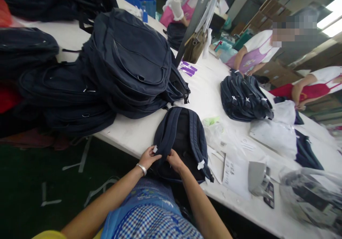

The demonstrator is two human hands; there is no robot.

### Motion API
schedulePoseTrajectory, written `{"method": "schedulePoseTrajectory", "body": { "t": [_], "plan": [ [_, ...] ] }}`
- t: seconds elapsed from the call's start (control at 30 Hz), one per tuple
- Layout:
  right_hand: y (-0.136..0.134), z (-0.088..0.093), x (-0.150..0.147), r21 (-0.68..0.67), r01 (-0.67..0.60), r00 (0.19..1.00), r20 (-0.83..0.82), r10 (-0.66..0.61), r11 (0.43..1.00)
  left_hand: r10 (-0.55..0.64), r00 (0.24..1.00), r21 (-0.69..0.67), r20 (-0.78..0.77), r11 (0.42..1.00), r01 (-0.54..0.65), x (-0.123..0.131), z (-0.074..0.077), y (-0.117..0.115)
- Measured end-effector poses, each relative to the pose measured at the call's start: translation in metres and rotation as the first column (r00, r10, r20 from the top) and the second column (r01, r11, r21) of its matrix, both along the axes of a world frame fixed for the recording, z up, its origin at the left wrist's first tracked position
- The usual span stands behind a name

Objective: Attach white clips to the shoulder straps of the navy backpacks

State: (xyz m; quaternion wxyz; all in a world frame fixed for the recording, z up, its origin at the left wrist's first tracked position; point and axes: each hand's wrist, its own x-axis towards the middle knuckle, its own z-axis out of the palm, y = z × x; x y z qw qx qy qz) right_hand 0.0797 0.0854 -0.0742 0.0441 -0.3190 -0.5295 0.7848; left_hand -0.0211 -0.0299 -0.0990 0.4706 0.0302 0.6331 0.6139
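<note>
A dark navy backpack (184, 125) lies at the table's near edge, its back panel and two padded shoulder straps facing up. At its lower left, my left hand (148, 159) is closed on the left shoulder strap (169, 133), close to a small white tag. My right hand (175, 161) grips the same strap from its inner side, with the fingertips partly hidden behind it. The right shoulder strap (194, 135) lies free and has white wrapping near its lower end.
Left of me is a large pile of navy backpacks (133, 57). Further right stand a row of backpacks (240, 96), plastic bags (278, 132), a grey tape dispenser (256, 178) and a phone-like dark object (269, 195). A metal post (193, 21) rises mid-table. Several co-workers handle bags across the table.
</note>
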Motion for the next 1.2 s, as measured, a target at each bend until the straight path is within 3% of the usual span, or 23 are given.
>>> {"method": "schedulePoseTrajectory", "body": {
  "t": [0.2, 0.33, 0.47, 0.57, 0.63, 0.7, 0.8, 0.9, 0.97, 1.03, 1.07, 1.13, 1.2],
  "plan": [
    [-0.001, -0.01, 0.005, 0.199, 0.089, 0.994, 0.049, -0.101, 0.976, 0.037, 0.997, 0.045, 0.075, 0.998, -0.041, 0.002, 0.001, 0.002],
    [-0.001, -0.011, 0.009, 0.198, 0.095, 0.99, 0.084, -0.113, 0.976, 0.005, 0.993, 0.044, 0.12, 0.999, -0.01, 0.002, -0.005, 0.002],
    [0.003, -0.005, 0.015, 0.258, -0.037, 0.979, 0.202, -0.017, 0.965, 0.004, 0.996, -0.004, 0.085, 1.0, -0.004, 0.002, -0.007, 0.001],
    [0.006, 0.004, 0.025, 0.444, -0.162, 0.943, 0.332, 0.007, 0.881, 0.004, 1.0, -0.033, 0.027, 0.999, -0.003, 0.004, -0.005, 0.001],
    [0.006, 0.01, 0.032, 0.492, -0.183, 0.933, 0.36, -0.008, 0.851, -0.002, 1.0, -0.042, -0.002, 0.999, 0.002, 0.006, -0.003, 0.001],
    [0.005, 0.013, 0.037, 0.424, -0.139, 0.942, 0.335, -0.013, 0.895, -0.002, 1.0, -0.052, -0.02, 0.999, 0.001, 0.007, -0.002, 0.001],
    [0.001, 0.016, 0.044, 0.208, -0.051, 0.967, 0.254, -0.003, 0.977, 0.007, 1.0, -0.055, -0.03, 0.998, -0.009, 0.007, -0.002, 0.001],
    [-0.002, 0.017, 0.049, 0.091, -0.054, 0.98, 0.194, 0.036, 0.994, 0.02, 0.999, -0.025, -0.026, 0.999, -0.02, 0.007, -0.003, 0.002],
    [-0.002, 0.018, 0.052, 0.134, -0.086, 0.984, 0.166, 0.063, 0.987, 0.026, 1.0, -0.001, -0.011, 1.0, -0.026, 0.007, -0.004, 0.002],
    [-0.002, 0.018, 0.054, 0.307, -0.124, 0.986, 0.143, 0.083, 0.944, 0.027, 1.0, 0.023, 0.006, 0.999, -0.027, 0.008, -0.004, 0.002],
    [-0.002, 0.019, 0.054, 0.427, -0.145, 0.986, 0.138, 0.094, 0.893, 0.026, 1.0, 0.033, 0.01, 0.999, -0.026, 0.008, -0.004, 0.002],
    [-0.002, 0.02, 0.054, 0.651, -0.181, 0.983, 0.144, 0.115, 0.737, 0.026, 1.0, 0.052, 0.015, 0.998, -0.027, 0.009, -0.004, 0.002],
    [-0.002, 0.022, 0.052, 0.784, -0.212, 0.977, 0.156, 0.146, 0.583, 0.03, 0.999, 0.065, 0.024, 0.997, -0.031, 0.009, -0.003, 0.002]
  ]
}}
